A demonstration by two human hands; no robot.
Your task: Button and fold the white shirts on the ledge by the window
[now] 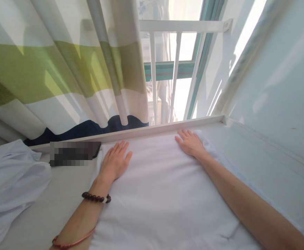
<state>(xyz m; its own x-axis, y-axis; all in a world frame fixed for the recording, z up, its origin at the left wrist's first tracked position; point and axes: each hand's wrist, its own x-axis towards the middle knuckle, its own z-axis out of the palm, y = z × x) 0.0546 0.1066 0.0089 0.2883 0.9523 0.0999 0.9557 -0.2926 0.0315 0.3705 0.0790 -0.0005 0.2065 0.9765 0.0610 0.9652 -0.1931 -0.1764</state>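
A white cloth point(157, 184) lies spread over a white ledge point(71, 191), with soft creases toward the near edge. My left hand point(116, 159) rests flat on its far left corner, fingers stretched out and holding nothing. On the far right corner lies my right hand point(189, 141), palm down with the fingers spread. Both palms touch the fabric. A dark beaded bracelet point(96, 198) and a copper-coloured bangle point(75, 239) circle my left wrist and forearm.
Left of the cloth sit a dark, pixelated flat object point(75, 153) and a crumpled white fabric point(13, 187). A striped curtain point(63, 69) hangs beyond the ledge's raised rim point(152, 131). White railing bars point(176, 62) cross the window; a wall point(284, 86) stands right.
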